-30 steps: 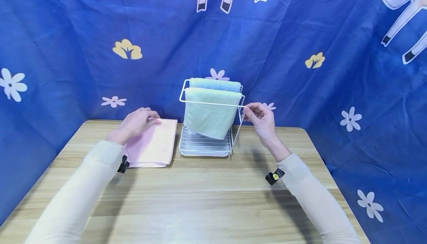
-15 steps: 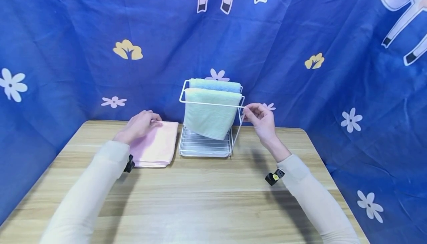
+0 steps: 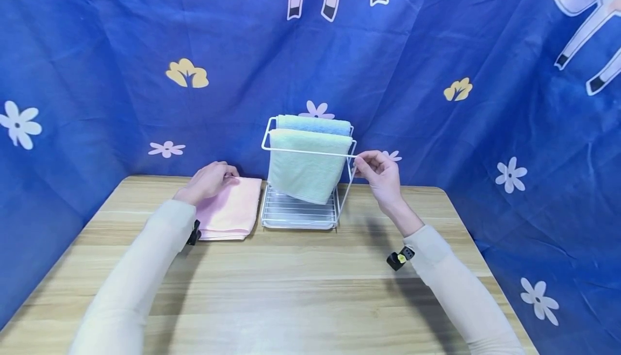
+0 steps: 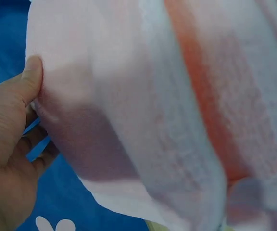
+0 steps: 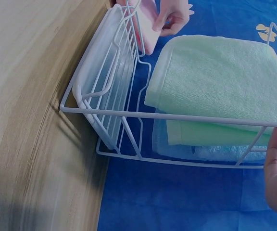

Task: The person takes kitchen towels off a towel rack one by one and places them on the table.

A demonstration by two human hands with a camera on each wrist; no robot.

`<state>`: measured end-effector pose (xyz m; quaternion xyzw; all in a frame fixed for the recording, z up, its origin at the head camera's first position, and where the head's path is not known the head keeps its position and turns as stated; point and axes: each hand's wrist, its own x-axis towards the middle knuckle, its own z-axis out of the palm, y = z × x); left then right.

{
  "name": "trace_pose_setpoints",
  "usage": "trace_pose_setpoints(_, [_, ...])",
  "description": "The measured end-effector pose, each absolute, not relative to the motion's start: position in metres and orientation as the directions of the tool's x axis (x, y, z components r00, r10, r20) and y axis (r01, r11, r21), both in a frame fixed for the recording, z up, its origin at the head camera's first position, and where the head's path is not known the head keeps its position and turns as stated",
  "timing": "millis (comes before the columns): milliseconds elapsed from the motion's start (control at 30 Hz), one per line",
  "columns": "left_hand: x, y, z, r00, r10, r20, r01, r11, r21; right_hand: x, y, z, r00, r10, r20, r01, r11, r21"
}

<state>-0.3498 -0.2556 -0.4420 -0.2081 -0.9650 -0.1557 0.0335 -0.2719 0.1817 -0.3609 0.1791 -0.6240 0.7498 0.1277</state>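
My left hand (image 3: 208, 181) pinches the back left edge of a folded pink towel (image 3: 235, 204); in the left wrist view the thumb lies on top of the cloth and the fingers pass beneath it. To the towel's right stands a white wire rack (image 3: 310, 152) with a tray (image 3: 298, 224) at its base. A light green towel (image 3: 308, 169) hangs over one of its bars, and a blue towel (image 3: 315, 123) hangs behind. My right hand (image 3: 383, 177) grips the rack's front top right corner, seen also at the wire frame (image 5: 191, 118) in the right wrist view.
A wooden table (image 3: 271, 290) carries the rack and pink towel near its back edge. Close behind and along both sides hangs a blue patterned curtain (image 3: 242, 64). Black wrist cameras sit under both sleeves.
My left hand has moved right with the pink towel, bringing it closer to the rack. The right hand keeps its grip, and the rack with its two towels stays in place.
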Motion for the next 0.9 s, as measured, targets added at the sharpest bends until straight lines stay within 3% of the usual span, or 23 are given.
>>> trace_pose_setpoints(333, [-0.347, -0.259, -0.442, -0.913, 0.384, 0.135, 0.407, 0.857, 0.315, -0.273, 0.183, -0.361, -0.906, -0.029, 0.422, -0.410, -0.180, -0.894])
trace_pose_setpoints(567, [-0.336, -0.261, -0.427, -0.936, 0.318, 0.150, 0.351, 0.848, 0.396, -0.273, 0.183, -0.363, -0.904, -0.031, 0.427, -0.415, -0.179, -0.892])
trace_pose_setpoints(900, [-0.309, -0.253, -0.398, -0.888, 0.323, 0.328, 0.438, 0.811, 0.388, -0.273, 0.183, -0.363, -0.903, -0.026, 0.429, -0.417, -0.190, -0.889])
